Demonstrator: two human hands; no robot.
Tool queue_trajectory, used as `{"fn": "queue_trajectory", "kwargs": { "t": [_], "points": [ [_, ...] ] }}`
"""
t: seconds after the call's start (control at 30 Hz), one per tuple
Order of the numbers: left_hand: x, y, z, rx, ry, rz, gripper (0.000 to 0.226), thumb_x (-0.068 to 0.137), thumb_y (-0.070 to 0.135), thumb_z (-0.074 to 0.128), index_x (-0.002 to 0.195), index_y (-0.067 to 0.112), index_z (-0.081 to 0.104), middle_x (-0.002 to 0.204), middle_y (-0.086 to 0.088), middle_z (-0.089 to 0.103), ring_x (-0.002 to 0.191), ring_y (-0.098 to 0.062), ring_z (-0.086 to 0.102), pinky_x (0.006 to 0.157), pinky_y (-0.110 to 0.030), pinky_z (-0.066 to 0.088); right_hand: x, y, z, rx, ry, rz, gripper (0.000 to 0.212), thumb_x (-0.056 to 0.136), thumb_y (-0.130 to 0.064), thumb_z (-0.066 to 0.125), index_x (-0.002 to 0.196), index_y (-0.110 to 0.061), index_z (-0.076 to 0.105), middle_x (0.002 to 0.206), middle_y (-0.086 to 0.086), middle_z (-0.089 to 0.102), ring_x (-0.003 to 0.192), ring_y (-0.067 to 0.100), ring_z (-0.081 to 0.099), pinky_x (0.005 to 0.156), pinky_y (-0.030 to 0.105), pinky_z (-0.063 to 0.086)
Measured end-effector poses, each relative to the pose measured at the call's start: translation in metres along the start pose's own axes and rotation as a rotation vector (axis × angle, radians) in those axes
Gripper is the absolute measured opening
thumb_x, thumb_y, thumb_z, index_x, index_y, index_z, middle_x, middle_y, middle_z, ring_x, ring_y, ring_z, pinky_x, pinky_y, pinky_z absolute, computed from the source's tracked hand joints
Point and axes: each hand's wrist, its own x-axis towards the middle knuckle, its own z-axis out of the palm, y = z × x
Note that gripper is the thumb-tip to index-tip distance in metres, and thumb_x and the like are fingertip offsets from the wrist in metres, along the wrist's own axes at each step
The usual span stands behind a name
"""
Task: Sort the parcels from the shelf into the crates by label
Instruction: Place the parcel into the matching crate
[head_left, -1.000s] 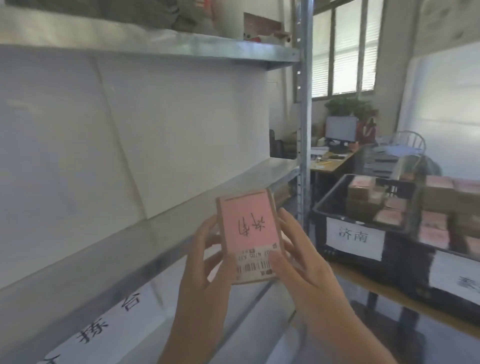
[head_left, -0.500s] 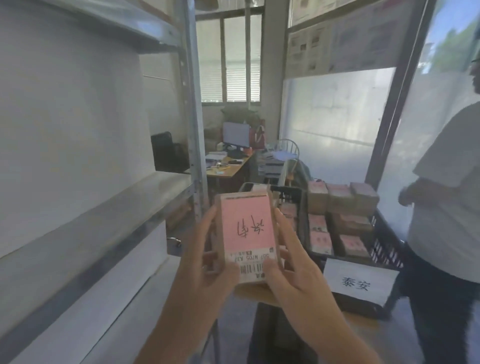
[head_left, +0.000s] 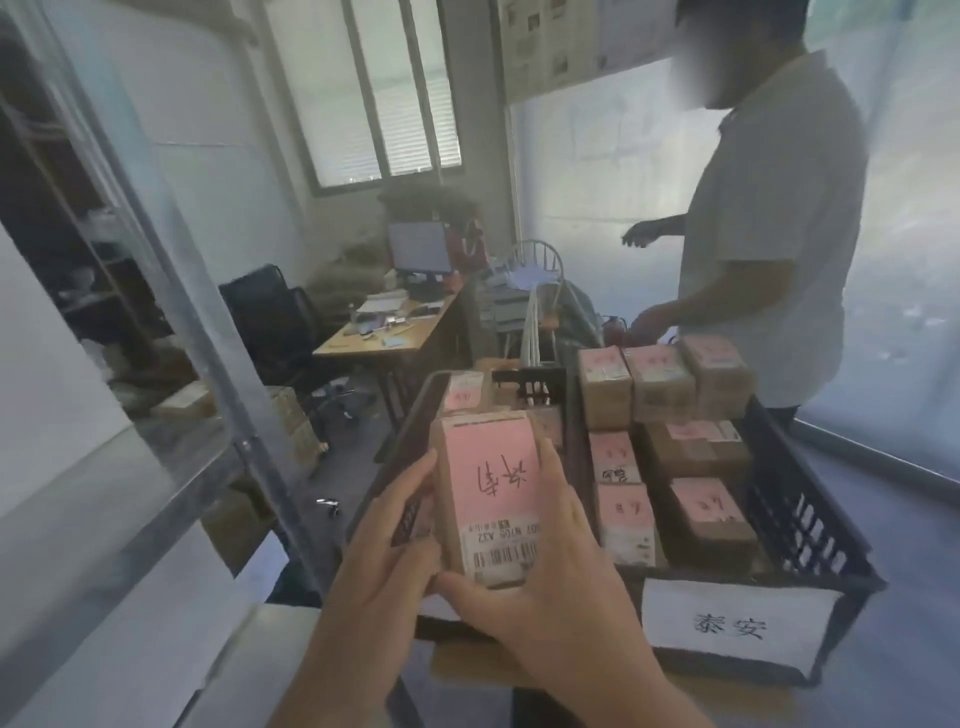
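A parcel (head_left: 488, 493) is held up in front of the chest, gripped from both sides: the left hand (head_left: 395, 535) is wrapped along its left edge, the right hand (head_left: 545, 571) is closed round its right edge and lower corner, thumb tucked under the barcode strip. Both hands are curled firmly onto the cardboard, nothing else in either of them.

The pink label (head_left: 485, 480) is turned face-up towards the camera, presumably so the handwritten characters can be read; they appear upside down from here, so a match may be harder to make.

The parcel is carried above the near edge of the left crate (head_left: 415, 415), a dark slatted one, whose own label is hidden behind the hands. Just to the right, touching it, sits the right crate (head_left: 810, 519), marked by a white sign (head_left: 732, 626) reading 泰安. That one is well filled: pink-labelled boxes (head_left: 660, 384) are stacked along the back, more laid flat in front.

The handwriting does not look like the white sign's characters, so the left crate seems the likelier home, though that is a judgement only.

The metal shelf upright (head_left: 171, 260) is seen at the left, and a bystander (head_left: 774, 218) stands beyond the right crate, one hand down near the stacked boxes. Care would be needed there.
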Motion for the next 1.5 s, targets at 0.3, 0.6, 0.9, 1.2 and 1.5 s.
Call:
{"fn": "queue_trajectory", "kwargs": {
  "t": [0.3, 0.6, 0.9, 1.2, 1.5],
  "points": [
    [0.124, 0.013, 0.053, 0.009, -0.005, -0.020, 0.065, 0.108, 0.007, 0.042, 0.136, 0.065, 0.053, 0.131, 0.042, 0.056, 0.120, 0.010, 0.060, 0.100, -0.042, 0.059, 0.121, 0.048, -0.028, 0.040, 0.089, -0.065, 0.134, 0.070, -0.073, 0.077, 0.149, -0.059, -0.031, 0.160, -0.029, 0.008, 0.130, -0.008, 0.026, 0.095, 0.023, 0.036],
    [0.234, -0.049, 0.067, -0.046, -0.155, -0.026, 0.062, 0.108, 0.005, 0.043, 0.140, 0.058, 0.049, 0.141, 0.026, 0.058, 0.128, -0.002, 0.060, 0.097, -0.029, 0.058, 0.224, 0.098, 0.012, -0.086, 0.155, 0.078, 0.130, 0.071, -0.070, 0.073, 0.159, -0.045, -0.019, 0.152, -0.020, 0.020, 0.116, -0.002, 0.040, 0.083, 0.018, 0.038],
    [0.378, -0.163, 0.010, 0.590, 0.013, -0.027, 0.066, 0.098, 0.054, 0.049, 0.158, 0.049, 0.023, 0.167, 0.015, 0.025, 0.158, -0.017, 0.011, 0.126, -0.055, 0.024, 0.360, 0.169, 0.071, -0.426, 0.285, 0.256, 0.130, 0.069, -0.080, 0.059, 0.164, -0.028, -0.013, 0.161, -0.003, 0.028, 0.142, 0.021, 0.036, 0.112, 0.043, 0.046],
    [0.433, -0.217, 0.014, 0.681, -0.112, -0.293, 0.073, 0.095, 0.061, 0.047, 0.158, 0.055, 0.009, 0.173, 0.012, 0.003, 0.160, -0.025, -0.007, 0.124, -0.063, 0.021, 0.408, 0.220, 0.097, -0.760, 0.201, 0.458, 0.114, 0.072, -0.080, 0.031, 0.165, -0.014, 0.022, 0.154, 0.006, 0.049, 0.147, 0.021, 0.043, 0.130, 0.050, 0.010],
    [0.438, -0.189, 0.009, 0.745, -0.078, -0.242, 0.075, 0.095, 0.070, 0.044, 0.158, 0.054, 0.008, 0.173, 0.014, -0.003, 0.161, -0.025, -0.008, 0.125, -0.066, 0.016, 0.416, 0.210, 0.084, -0.764, 0.108, 0.435, 0.113, 0.079, -0.090, 0.022, 0.167, -0.025, -0.005, 0.176, -0.001, -0.008, 0.162, 0.021, -0.011, 0.129, 0.053, -0.001]
  ]
}}
